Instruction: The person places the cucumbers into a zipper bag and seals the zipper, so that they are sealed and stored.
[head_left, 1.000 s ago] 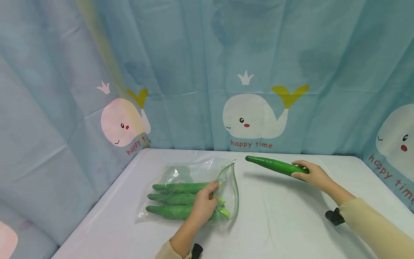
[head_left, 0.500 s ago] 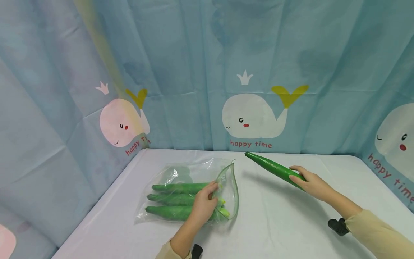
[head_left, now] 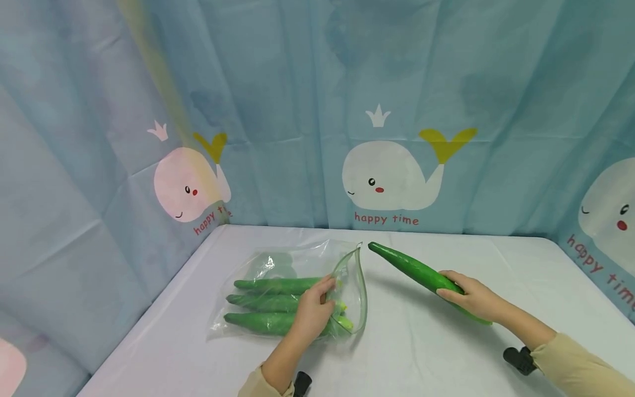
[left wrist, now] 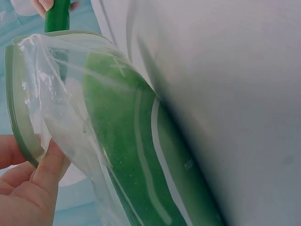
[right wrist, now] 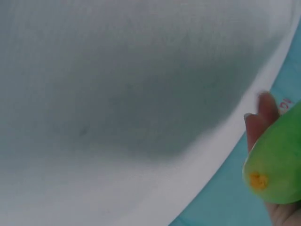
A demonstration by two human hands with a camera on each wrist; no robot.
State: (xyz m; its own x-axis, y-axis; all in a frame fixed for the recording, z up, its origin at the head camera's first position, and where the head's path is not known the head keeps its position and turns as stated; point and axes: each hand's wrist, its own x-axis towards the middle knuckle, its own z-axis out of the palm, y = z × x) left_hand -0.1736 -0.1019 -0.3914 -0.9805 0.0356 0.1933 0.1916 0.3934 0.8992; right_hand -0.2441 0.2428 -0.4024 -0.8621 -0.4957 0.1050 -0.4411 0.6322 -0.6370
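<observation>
A clear zip bag (head_left: pixel 297 256) with a green-edged mouth lies on the left half of the table, its mouth facing right and held apart. Inside it three cucumbers (head_left: pixel 263 321) lie side by side. My left hand (head_left: pixel 313 311) pinches the bag's edge near the mouth, as the left wrist view also shows. Above the table to the right, my right hand (head_left: pixel 473 295) grips another cucumber (head_left: pixel 409 266) around its rear part. This one tilts, its dark narrow tip near the bag mouth's top corner. In the right wrist view its pale blunt end (right wrist: pixel 277 165) shows.
The table (head_left: pixel 397 353) has a white cover. Blue curtains (head_left: pixel 297 110) with whale prints hang behind it and along its sides. A small black device (head_left: pixel 519 361) sits at the right wrist.
The right-hand cucumber has swung to a steeper slant, and its tip has moved slightly left toward the bag mouth. My right hand is lower and further along it. The left hand stays put.
</observation>
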